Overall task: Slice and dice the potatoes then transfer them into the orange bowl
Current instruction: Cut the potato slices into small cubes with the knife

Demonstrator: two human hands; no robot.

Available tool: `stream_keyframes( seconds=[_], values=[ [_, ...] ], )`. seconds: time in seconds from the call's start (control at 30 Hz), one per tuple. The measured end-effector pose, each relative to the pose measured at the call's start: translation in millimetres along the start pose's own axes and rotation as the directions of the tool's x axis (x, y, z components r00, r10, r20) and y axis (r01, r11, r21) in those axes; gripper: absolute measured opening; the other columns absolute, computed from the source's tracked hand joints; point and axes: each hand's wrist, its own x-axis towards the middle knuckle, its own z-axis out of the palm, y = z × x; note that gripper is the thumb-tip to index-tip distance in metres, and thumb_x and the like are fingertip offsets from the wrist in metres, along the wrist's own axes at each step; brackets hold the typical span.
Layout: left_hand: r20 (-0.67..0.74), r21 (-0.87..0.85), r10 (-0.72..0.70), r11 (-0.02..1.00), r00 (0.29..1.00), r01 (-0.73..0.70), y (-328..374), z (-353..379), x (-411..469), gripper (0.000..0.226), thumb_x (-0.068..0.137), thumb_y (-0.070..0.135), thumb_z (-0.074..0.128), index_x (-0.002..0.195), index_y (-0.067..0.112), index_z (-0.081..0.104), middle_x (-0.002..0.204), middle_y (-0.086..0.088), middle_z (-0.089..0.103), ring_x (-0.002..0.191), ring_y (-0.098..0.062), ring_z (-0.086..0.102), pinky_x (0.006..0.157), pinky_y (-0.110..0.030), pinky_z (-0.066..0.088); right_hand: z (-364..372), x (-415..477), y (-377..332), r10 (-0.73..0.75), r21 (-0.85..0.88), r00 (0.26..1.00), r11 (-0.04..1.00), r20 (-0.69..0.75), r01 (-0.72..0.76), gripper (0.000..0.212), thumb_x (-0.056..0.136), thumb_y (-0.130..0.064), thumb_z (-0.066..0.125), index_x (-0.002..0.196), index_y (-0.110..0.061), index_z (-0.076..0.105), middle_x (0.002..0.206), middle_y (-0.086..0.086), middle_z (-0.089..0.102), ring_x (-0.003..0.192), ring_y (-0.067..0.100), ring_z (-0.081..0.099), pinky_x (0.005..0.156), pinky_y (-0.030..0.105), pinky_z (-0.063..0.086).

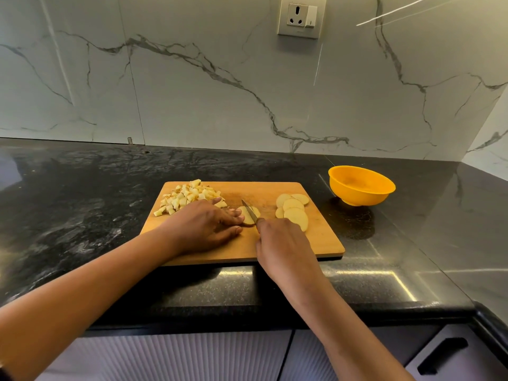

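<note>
Potato slice (pixel 247 220) lies flat near the middle of our wooden cutting board (pixel 324 243), where our left hand (pixel 203 226) presses it down with straight fingers while our right hand (pixel 283 243) grips the handle of a small knife (pixel 248 209), its blade resting across the slice. Diced potato pieces (pixel 189 198) sit heaped at the board's far left corner, and a fan of overlapping round potato slices (pixel 294 211) lies on its right side. Off the board, our orange bowl (pixel 357 195) stands upright on the dark stone bench (pixel 82 202), near the board's far right corner.
</note>
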Motion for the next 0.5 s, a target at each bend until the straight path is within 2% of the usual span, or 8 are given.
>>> stream_keyframes(
  seconds=[0.07,0.17,0.27,0.33,0.4,0.43,0.5],
  values=[
    [0.003,0.015,-0.006,1.000,1.000,0.006,1.2,-0.1,0.9,0.040,0.096,0.042,0.043,0.130,0.024,0.052,0.137,0.013,0.047,0.126,0.004,0.041,0.114,-0.020,0.009,-0.6,-10.7,0.0,-0.020,0.001,1.000,1.000,0.002,0.020,0.026,0.100,-0.020,0.044,0.125,-0.016,0.051,0.108,0.002,0.059,0.085,0.012,0.048,0.067,0.023,0.035],
    [0.017,0.037,-0.008,0.999,1.000,0.007,2.8,-1.5,0.8,0.040,0.096,0.042,0.043,0.131,0.024,0.051,0.138,0.014,0.045,0.127,0.004,0.040,0.113,-0.018,0.007,-0.7,-35.6,2.9,-0.033,0.028,0.999,0.999,-0.023,0.034,0.043,0.101,-0.018,0.041,0.144,-0.016,0.034,0.118,0.001,0.056,0.094,0.013,0.054,0.068,0.022,0.032],
    [0.024,0.045,-0.009,0.999,1.000,0.008,1.7,0.4,1.0,0.041,0.096,0.044,0.042,0.132,0.025,0.050,0.139,0.015,0.043,0.131,0.000,0.037,0.114,-0.021,0.008,-1.1,-43.2,2.7,-0.016,0.012,1.000,1.000,-0.011,0.016,0.051,0.101,-0.018,0.041,0.149,-0.016,0.025,0.126,0.001,0.054,0.106,0.016,0.056,0.070,0.021,0.033],
    [0.034,0.042,-0.032,0.999,0.999,0.031,-0.5,1.3,0.7,0.049,0.094,0.053,0.036,0.132,0.027,0.050,0.139,0.016,0.042,0.133,-0.003,0.034,0.117,-0.027,0.012,1.0,-40.7,0.6,-0.005,0.012,1.000,1.000,-0.006,0.005,0.052,0.101,-0.019,0.042,0.149,-0.015,0.024,0.126,0.001,0.054,0.105,0.016,0.057,0.070,0.022,0.035],
    [0.017,0.016,-0.023,1.000,1.000,0.023,-2.5,2.4,-0.2,0.072,0.083,0.075,0.021,0.130,0.030,0.051,0.137,0.016,0.045,0.132,-0.003,0.036,0.117,-0.030,0.018,4.0,-37.5,-1.2,0.015,0.020,1.000,1.000,-0.008,-0.015,0.053,0.101,-0.019,0.043,0.150,-0.014,0.023,0.127,0.002,0.053,0.104,0.017,0.057,0.071,0.023,0.038],
    [-0.003,-0.004,-0.011,1.000,1.000,0.011,-2.9,3.2,-0.8,0.080,0.077,0.080,0.017,0.129,0.030,0.053,0.136,0.016,0.047,0.130,0.000,0.038,0.116,-0.027,0.017,5.4,-35.5,-1.4,0.031,0.026,0.999,0.999,-0.015,-0.030,0.053,0.101,-0.020,0.042,0.151,-0.014,0.022,0.127,0.003,0.053,0.104,0.017,0.056,0.073,0.023,0.040],
    [-0.048,-0.033,-0.004,0.999,0.999,0.003,-1.4,1.7,-3.1,0.081,0.074,0.077,0.017,0.127,0.028,0.055,0.133,0.016,0.051,0.123,0.008,0.038,0.113,-0.018,0.014,6.4,-31.5,-1.9,0.062,0.046,0.997,0.997,-0.049,-0.060,0.052,0.102,-0.023,0.039,0.151,-0.015,0.022,0.127,0.003,0.053,0.104,0.017,0.056,0.077,0.024,0.044]
  ],
)
